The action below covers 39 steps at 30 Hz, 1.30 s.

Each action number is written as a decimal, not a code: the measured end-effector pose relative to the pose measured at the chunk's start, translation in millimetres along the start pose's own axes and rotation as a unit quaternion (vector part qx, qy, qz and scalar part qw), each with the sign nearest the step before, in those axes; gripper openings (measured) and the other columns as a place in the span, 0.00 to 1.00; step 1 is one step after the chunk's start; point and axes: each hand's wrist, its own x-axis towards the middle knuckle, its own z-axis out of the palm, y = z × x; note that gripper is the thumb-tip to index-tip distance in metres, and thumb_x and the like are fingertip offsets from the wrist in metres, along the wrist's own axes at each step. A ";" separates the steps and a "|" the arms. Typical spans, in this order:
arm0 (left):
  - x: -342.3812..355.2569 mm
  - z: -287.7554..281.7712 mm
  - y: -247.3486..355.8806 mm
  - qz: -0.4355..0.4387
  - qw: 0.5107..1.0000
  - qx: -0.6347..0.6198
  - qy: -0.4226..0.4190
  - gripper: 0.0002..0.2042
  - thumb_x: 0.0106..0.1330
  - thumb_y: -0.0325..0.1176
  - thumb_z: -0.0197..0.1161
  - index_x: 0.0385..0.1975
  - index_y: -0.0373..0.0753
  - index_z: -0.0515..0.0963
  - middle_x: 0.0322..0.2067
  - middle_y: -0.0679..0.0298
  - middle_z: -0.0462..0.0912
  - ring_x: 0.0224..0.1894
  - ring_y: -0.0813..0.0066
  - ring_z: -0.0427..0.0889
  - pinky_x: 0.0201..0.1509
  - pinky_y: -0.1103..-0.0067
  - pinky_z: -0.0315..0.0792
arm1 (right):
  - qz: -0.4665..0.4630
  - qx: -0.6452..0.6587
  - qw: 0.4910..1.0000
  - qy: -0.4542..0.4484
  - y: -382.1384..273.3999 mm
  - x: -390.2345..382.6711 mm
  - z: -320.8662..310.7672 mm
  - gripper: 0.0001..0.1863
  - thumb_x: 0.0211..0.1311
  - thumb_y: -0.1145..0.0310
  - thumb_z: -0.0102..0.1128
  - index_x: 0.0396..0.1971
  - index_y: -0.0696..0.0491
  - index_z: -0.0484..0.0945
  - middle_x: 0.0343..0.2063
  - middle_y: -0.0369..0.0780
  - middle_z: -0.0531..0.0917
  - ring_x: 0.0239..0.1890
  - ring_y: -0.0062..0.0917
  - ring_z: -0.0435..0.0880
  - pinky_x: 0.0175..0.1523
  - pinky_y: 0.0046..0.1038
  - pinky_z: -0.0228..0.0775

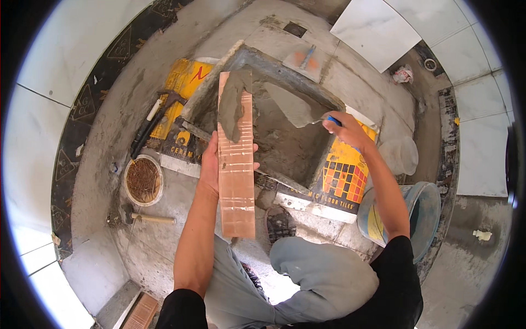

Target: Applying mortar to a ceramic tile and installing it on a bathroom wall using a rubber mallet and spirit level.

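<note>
My left hand (210, 164) grips a long, upright-pointing copper-coloured tile strip (236, 197) with ridged white lines; grey mortar (234, 98) is spread over its far end. My right hand (344, 130) is closed on the blue handle of a trowel, whose mortar-coated blade (287, 103) is just right of the strip. Both are over a concrete-crusted rectangular trough (293, 74) holding wet grey mortar (287, 153). The trough rests on yellow printed cardboard (342, 175).
Left are a hammer (170, 101), a tub of nails (142, 178) and a wooden-handled mallet (153, 218). Right are a bucket (425, 216) and translucent container (397, 156). Beyond the trough lie a small tool (308, 55) and a white tile (372, 30). More strips (139, 315) lie bottom left.
</note>
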 end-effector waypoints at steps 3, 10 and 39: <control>0.3 4.1 1.4 0.017 0.999 0.031 0.029 0.33 0.76 0.61 0.40 0.66 0.39 0.67 0.54 0.48 0.80 0.53 0.51 0.83 0.52 0.46 0.80 | 0.056 0.094 0.994 0.028 -24.8 -0.3 2.3 0.20 0.73 0.47 0.55 0.37 0.50 0.77 0.25 0.32 0.76 0.26 0.15 0.72 0.29 0.22 0.67; 4.1 11.5 -10.3 -0.019 0.999 -0.007 -0.033 0.33 0.77 0.61 0.40 0.66 0.38 0.68 0.54 0.51 0.80 0.53 0.54 0.83 0.51 0.48 0.81 | -0.045 0.037 0.997 0.042 -59.1 39.0 34.2 0.24 0.74 0.45 0.53 0.38 0.54 0.76 0.25 0.35 0.77 0.26 0.19 0.73 0.31 0.26 0.68; -12.9 78.1 -11.7 0.027 0.997 -0.048 -0.063 0.33 0.77 0.61 0.40 0.66 0.38 0.67 0.54 0.51 0.80 0.49 0.55 0.85 0.42 0.53 0.85 | -0.174 -0.070 0.932 0.312 6.2 -16.2 96.6 0.18 0.51 0.78 0.75 0.39 0.60 0.74 0.39 0.46 0.71 0.35 0.38 0.72 0.43 0.35 0.70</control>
